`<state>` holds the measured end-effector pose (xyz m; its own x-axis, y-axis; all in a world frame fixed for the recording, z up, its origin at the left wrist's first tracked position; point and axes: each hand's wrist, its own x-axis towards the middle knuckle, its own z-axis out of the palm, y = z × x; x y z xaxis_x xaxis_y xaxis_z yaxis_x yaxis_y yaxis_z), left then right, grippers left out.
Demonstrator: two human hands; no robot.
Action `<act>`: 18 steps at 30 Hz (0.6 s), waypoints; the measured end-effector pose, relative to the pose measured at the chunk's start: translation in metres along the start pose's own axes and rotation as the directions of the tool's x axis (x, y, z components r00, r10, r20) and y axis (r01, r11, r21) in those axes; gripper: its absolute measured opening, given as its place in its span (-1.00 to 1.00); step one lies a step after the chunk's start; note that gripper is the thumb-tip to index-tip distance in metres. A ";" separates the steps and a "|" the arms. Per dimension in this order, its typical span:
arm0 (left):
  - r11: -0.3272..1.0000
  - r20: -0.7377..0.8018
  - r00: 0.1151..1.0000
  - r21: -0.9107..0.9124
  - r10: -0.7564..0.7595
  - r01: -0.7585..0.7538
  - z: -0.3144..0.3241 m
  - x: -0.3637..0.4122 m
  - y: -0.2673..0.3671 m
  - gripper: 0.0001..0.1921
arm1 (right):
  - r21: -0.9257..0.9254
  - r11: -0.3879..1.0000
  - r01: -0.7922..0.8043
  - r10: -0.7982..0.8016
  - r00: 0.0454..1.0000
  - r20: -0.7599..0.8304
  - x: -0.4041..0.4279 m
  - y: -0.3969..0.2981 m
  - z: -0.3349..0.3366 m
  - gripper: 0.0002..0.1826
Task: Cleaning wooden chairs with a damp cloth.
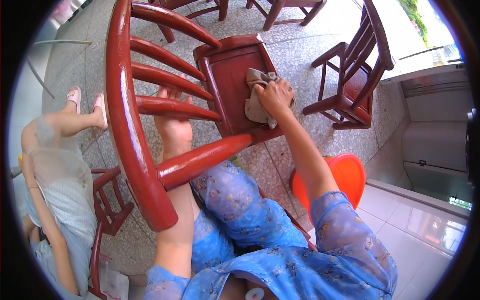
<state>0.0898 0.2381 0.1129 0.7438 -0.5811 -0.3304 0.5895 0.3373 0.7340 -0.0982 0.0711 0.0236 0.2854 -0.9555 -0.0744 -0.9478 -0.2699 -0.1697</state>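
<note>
A red wooden chair stands before me, its spindled backrest on the left and its seat beyond. My right hand presses a grey-brown cloth onto the right part of the seat, fingers bent over the folds. My left hand is behind the backrest spindles, palm up, with its fingers partly hidden by them. It touches or lies close to the lowest thin spindle; whether it bears the chair's weight cannot be told.
An orange-red plastic bucket stands on the floor by my right arm. Another wooden chair is at the right, with more at the top. A seated person in pink slippers is at the left, beside a red chair.
</note>
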 end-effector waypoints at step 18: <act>1.000 -0.066 0.998 0.002 0.006 -0.006 0.008 0.010 -0.012 -0.59 | 0.220 0.799 0.560 -0.576 0.818 0.011 0.041 -0.071 0.033 -0.54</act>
<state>0.0879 0.2221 0.1061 0.7666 -0.5286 -0.3646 0.5846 0.3394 0.7369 -0.0142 0.0549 -0.0002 0.7806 -0.6245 0.0257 -0.5664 -0.7242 -0.3934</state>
